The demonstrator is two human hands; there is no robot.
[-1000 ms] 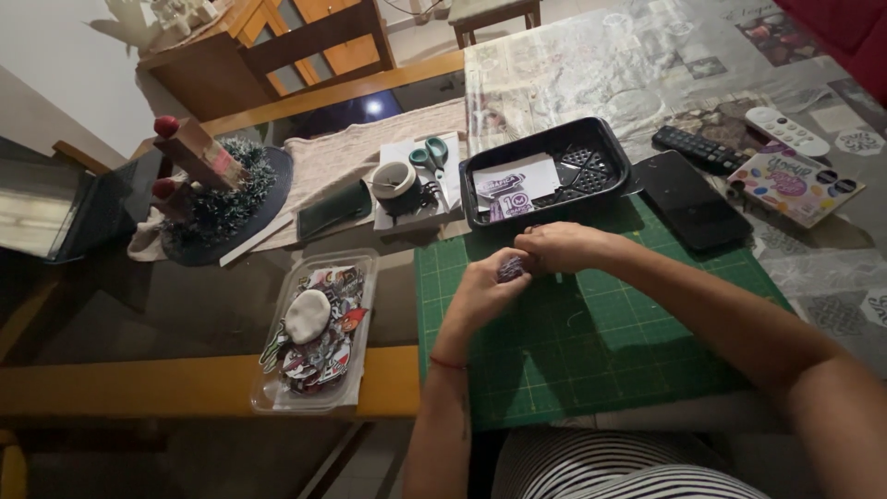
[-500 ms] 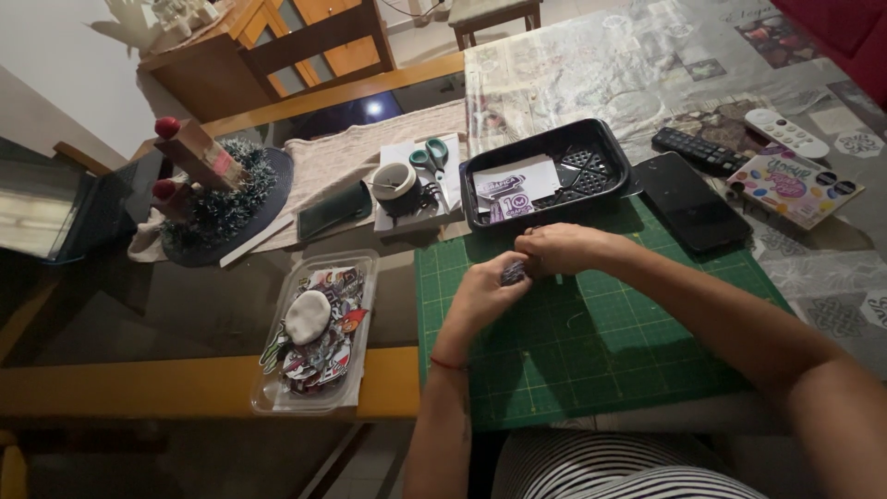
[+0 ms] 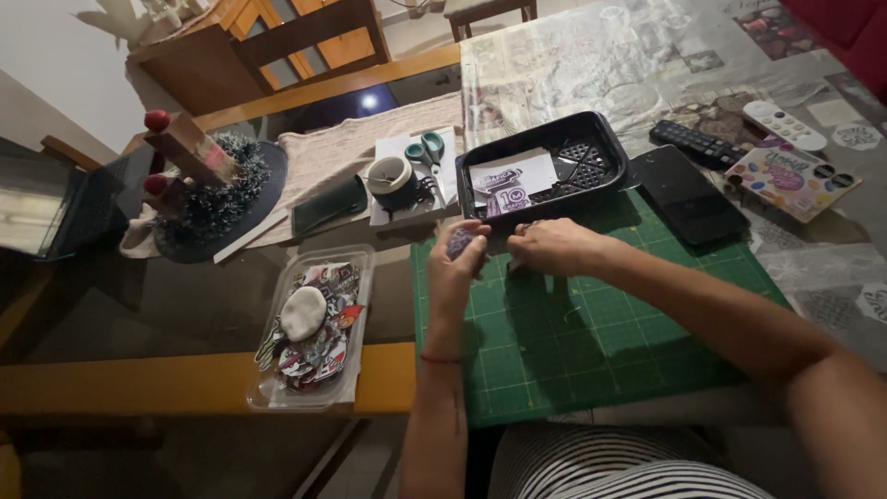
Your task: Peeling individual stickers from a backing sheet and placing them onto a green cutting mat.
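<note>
A small dark purplish piece (image 3: 459, 242) is pinched in the left hand (image 3: 459, 263), fingers curled shut round it, above the far edge of the green gridded cutting mat (image 3: 591, 342). The right hand (image 3: 552, 248) is held just beside it, fingers bent inward twd the piece; whether it grips anything can't be told. Just behind the hands, a black plastic tray w/ ribbed floor (image 3: 601, 139) is seen, w/ white and purple printed paper cut-outs (image 3: 513, 177) inside. To the left, on the glass table, a clear plastic clamshell box (image 3: 356, 268) is filled w/ mixed colourful stickers (image 3: 319, 356) and one pale oval piece (image 3: 302, 312) on top. A roll of tape (image 3: 389, 176) and teal-handled scissors (image 3: 428, 148) are laid beyond.
</note>
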